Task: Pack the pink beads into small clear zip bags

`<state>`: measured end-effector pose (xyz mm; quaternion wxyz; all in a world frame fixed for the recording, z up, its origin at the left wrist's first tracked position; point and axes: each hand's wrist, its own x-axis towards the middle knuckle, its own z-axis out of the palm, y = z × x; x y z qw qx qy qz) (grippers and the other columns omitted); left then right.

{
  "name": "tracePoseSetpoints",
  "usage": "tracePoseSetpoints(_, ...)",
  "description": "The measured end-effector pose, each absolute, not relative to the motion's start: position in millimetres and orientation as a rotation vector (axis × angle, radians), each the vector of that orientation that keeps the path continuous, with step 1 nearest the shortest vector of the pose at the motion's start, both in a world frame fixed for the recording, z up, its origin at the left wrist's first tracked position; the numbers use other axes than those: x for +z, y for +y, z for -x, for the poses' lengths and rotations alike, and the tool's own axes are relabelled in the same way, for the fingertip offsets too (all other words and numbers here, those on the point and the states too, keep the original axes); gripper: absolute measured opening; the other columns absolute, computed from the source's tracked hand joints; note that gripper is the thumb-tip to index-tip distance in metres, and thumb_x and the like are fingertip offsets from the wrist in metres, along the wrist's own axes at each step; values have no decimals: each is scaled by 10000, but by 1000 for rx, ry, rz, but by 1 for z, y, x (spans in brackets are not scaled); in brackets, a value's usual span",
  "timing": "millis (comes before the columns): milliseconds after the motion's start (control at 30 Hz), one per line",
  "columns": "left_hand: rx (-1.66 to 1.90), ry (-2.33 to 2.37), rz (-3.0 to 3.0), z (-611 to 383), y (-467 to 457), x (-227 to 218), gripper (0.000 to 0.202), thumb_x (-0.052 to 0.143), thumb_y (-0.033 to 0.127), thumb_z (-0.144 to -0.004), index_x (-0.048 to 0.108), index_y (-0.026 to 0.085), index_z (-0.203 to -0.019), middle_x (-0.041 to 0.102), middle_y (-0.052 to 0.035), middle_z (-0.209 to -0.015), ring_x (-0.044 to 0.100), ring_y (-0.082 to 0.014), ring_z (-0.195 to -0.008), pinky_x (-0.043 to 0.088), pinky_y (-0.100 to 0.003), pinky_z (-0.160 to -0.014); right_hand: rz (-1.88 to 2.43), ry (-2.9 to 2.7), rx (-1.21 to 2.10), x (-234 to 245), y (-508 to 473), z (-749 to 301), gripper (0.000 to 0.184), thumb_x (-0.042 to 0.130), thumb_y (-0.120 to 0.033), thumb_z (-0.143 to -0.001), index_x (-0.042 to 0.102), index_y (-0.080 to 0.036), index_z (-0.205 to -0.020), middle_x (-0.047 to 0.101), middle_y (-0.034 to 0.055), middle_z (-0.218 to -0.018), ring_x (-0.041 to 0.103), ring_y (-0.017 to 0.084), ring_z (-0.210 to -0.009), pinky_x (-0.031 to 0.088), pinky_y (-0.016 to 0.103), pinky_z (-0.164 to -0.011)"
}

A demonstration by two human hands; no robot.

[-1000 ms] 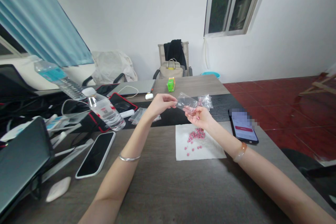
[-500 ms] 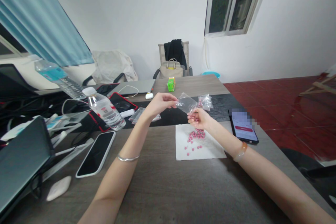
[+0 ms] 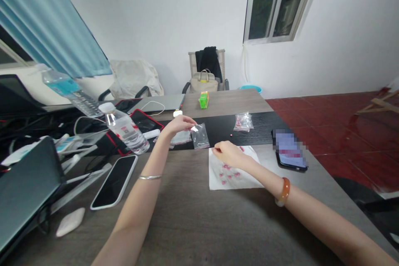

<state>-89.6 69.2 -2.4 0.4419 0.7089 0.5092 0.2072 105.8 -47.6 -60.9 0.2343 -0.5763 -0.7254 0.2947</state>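
Note:
My left hand (image 3: 178, 124) pinches the top corner of a small clear plastic bag (image 3: 200, 136), which hangs just above the dark strip of the table. My right hand (image 3: 227, 154) is palm down over a white paper sheet (image 3: 249, 178), fingers curled among several small pink pills (image 3: 229, 174) scattered on it. What the fingers hold is hidden. One stray pink pill (image 3: 231, 135) lies on the dark strip. A filled clear bag of pink pills (image 3: 243, 122) lies farther back.
A smartphone (image 3: 289, 153) with its screen lit lies right of the paper. Another phone (image 3: 114, 181), a water bottle (image 3: 124, 129), cables, tablets and a white mouse (image 3: 70, 222) crowd the left side. More clear bags (image 3: 180, 137) lie behind my left hand. A green box (image 3: 203, 100) sits far back.
My left hand has lowered the clear bag leftward toward the table. My right hand has left the bag and come down, palm turned over, onto the pills on the paper.

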Motion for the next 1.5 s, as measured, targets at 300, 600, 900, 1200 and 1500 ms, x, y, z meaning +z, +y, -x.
tracePoseSetpoints(300,556,1468,-2040,101,90,-28,154,600,171,-651,717,128,-742,676,-35,-631,590,-137,-601,447,-225,-589,1656,-2243,616,-49,-57,-104,231,471,-172,-801,554,-174,-585,613,52,-660,532,139,-560,230,267,-516)
tracePoseSetpoints(600,449,1936,-2205,94,82,-32,361,452,382,-864,658,114,-991,651,-203,-1097,559,-335,-1085,370,-503,-950,1643,-2127,404,-48,-33,-113,178,504,-169,-813,669,-207,-865,662,96,-933,582,243,-897,421,328,-717)
tracePoseSetpoints(900,82,1931,-2331,59,52,-90,609,267,403,-931,303,46,-1422,227,-246,-1493,214,-341,-1400,139,-572,-1099,1505,-2235,464,-70,27,-117,220,553,-57,-758,715,-180,-842,709,99,-906,636,213,-877,453,328,-845)
tracePoseSetpoints(1200,46,1784,-2512,92,55,-90,600,231,417,-946,240,98,-1454,191,-178,-1525,185,-279,-1420,172,-523,-1112,1411,-2281,422,-65,8,-129,262,506,-72,-775,732,-185,-846,710,82,-926,626,213,-891,434,337,-860)
tracePoseSetpoints(1500,389,1593,-2769,101,37,-76,459,293,378,-949,483,157,-1303,419,-153,-1432,368,-245,-1342,121,-465,-1136,1300,-2318,444,-61,-49,-135,198,544,-112,-799,717,-204,-832,704,68,-891,585,217,-872,425,359,-822)
